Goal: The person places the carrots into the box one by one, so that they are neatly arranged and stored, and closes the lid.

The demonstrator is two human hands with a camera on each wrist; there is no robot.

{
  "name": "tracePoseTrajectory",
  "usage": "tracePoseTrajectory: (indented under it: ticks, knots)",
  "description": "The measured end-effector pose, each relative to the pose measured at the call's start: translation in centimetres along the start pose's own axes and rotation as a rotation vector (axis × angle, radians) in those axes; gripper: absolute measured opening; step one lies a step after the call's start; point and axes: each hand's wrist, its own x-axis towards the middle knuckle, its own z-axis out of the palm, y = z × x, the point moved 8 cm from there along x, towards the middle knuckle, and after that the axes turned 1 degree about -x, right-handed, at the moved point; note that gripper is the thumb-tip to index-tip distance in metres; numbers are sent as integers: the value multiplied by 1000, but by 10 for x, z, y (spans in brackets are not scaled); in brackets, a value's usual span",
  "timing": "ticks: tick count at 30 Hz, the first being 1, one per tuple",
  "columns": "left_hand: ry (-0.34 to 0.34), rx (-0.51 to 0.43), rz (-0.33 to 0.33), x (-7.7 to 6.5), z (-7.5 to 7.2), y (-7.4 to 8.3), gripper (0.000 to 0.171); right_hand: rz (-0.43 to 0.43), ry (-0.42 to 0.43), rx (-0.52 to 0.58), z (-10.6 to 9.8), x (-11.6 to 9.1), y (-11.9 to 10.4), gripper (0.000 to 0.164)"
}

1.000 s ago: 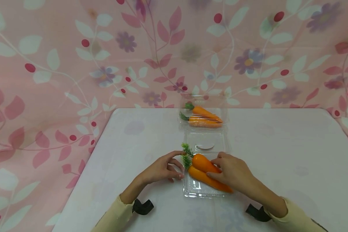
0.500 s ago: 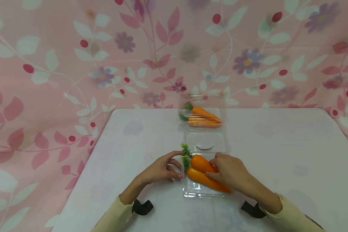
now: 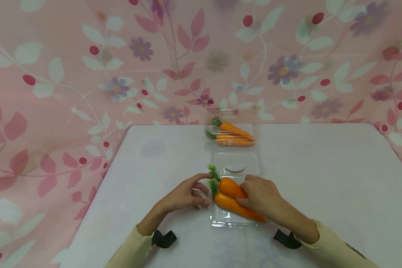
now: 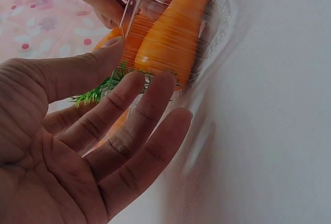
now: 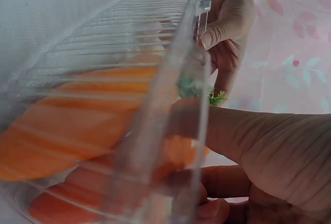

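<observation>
Two orange carrots with feathery green tops lie slantwise in an unlatched clear plastic clamshell box (image 3: 217, 225), its lid laid back behind it. My right hand (image 3: 262, 193) reaches in from the right and holds the rear carrot (image 3: 230, 187) between thumb and fingers, hiding its narrow end. The front carrot (image 3: 232, 206) lies alongside, its tip at the right rim. At the box's left side, my left hand (image 3: 185, 193) rests with loosely bent fingers, the index fingertip at the leafy tops (image 3: 213, 186). In the left wrist view, those fingers (image 4: 137, 141) stand beside the box wall.
Farther back on the white-covered table (image 3: 315, 167) stands a second clear box holding two orange carrots (image 3: 234, 139) with green tops. A pink floral cloth (image 3: 201, 56) hangs behind the table. Dark bands (image 3: 164, 239) sit by both sleeve cuffs.
My right hand and forearm have shifted slightly left over the box, still on the rear carrot. My left hand has stayed nearly in place. The view has drifted a little.
</observation>
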Motion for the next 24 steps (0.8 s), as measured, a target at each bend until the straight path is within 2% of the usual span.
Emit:
tracePoseTrajectory:
  ticks: [14,24]
  knots:
    - [-12,-7,15,1,-2,5,69,-48,-22,-14,-7,6,-6,29]
    - [-20,0,32,1,-3,7,68,-69,-80,-17,-1,5,-6,25]
